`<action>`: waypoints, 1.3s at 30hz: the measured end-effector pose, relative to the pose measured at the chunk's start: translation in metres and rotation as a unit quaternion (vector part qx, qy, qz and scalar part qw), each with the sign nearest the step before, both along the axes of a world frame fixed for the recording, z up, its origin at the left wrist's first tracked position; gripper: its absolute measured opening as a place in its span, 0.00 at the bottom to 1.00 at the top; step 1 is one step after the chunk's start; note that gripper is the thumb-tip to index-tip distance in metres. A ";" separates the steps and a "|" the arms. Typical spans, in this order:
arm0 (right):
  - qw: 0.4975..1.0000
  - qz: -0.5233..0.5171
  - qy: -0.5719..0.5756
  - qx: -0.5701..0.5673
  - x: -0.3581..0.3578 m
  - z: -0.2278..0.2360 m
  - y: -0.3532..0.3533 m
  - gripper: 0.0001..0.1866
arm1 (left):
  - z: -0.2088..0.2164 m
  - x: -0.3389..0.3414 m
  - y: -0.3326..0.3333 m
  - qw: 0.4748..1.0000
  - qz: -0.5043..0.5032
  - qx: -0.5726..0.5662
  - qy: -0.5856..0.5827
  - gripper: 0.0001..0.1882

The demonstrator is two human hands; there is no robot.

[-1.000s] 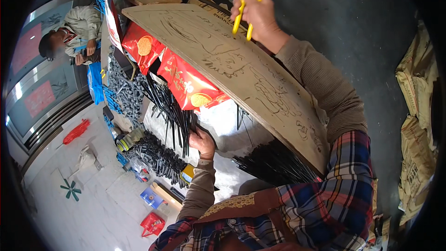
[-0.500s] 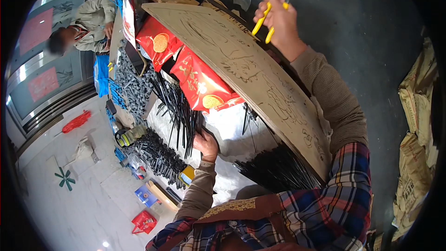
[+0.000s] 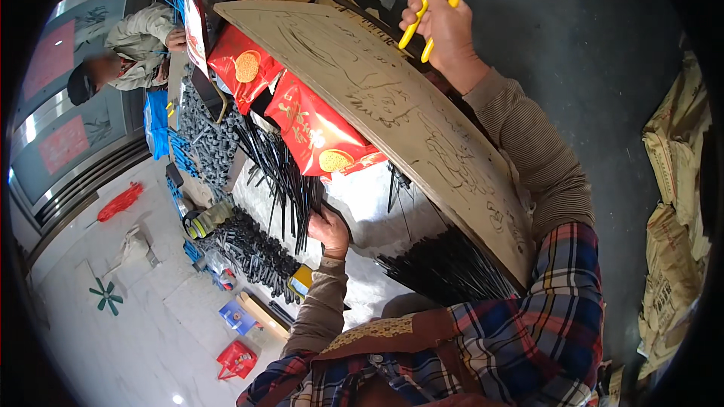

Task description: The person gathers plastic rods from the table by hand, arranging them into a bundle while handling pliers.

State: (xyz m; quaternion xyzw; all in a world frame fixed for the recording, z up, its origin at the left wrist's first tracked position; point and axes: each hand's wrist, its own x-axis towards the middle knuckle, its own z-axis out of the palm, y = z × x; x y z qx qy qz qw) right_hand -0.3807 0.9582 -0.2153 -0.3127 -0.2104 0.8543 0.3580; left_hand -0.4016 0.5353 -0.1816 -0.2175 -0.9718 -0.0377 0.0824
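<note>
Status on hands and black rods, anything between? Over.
Right hand gripping yellow-handled pliers. Left hand at black rods, grip unclear. Wooden board between the hands, red packets along its left side.

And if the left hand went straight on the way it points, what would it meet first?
Most likely the black rods just ahead of the left hand; depth is unclear, so it may touch them already.

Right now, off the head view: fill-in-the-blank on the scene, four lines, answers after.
1. The right hand grips a tool whose handles are coloured ____.
2. The rods nearest the left hand are coloured ____.
3. The large packets beside the board are mainly coloured ____.
4. Left or right: the other person is in the picture's ____ half.

Missing words: yellow; black; red; left.
</note>
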 end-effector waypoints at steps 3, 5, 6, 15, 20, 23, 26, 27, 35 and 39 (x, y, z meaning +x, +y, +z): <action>0.998 0.051 -0.030 -0.011 0.000 0.003 -0.022 0.13 | 0.001 0.000 0.004 0.999 -0.028 -0.003 0.030 0.19; 0.999 0.022 -0.027 -0.017 -0.001 -0.002 -0.024 0.13 | 0.001 0.001 0.005 1.000 -0.019 -0.003 0.023 0.18; 0.999 0.023 -0.026 -0.016 -0.003 -0.001 -0.023 0.13 | 0.000 0.000 0.003 1.000 -0.018 -0.002 0.024 0.18; 0.999 -0.024 -0.017 -0.017 -0.041 0.009 0.025 0.12 | -0.002 0.000 -0.002 0.999 -0.030 0.010 0.023 0.19; 0.999 0.021 -0.018 -0.024 -0.093 0.018 0.035 0.12 | 0.008 0.004 0.007 0.998 -0.035 0.046 0.004 0.15; 0.999 0.027 -0.019 -0.001 -0.118 0.015 0.028 0.12 | 0.008 0.005 0.003 0.999 0.007 0.019 -0.049 0.18; 0.999 0.034 -0.036 0.010 -0.129 0.011 0.032 0.13 | 0.010 0.008 0.000 0.999 0.010 0.009 -0.052 0.18; 0.999 0.034 -0.037 0.009 -0.132 0.009 0.036 0.13 | 0.009 0.007 0.001 0.999 0.004 0.011 -0.047 0.18; 0.997 0.042 -0.053 0.036 -0.149 0.009 0.017 0.13 | 0.004 0.005 -0.004 0.999 -0.014 0.038 -0.034 0.16; 0.998 0.034 -0.049 0.002 -0.150 0.007 0.019 0.12 | 0.008 0.007 -0.001 0.998 0.009 0.039 -0.058 0.16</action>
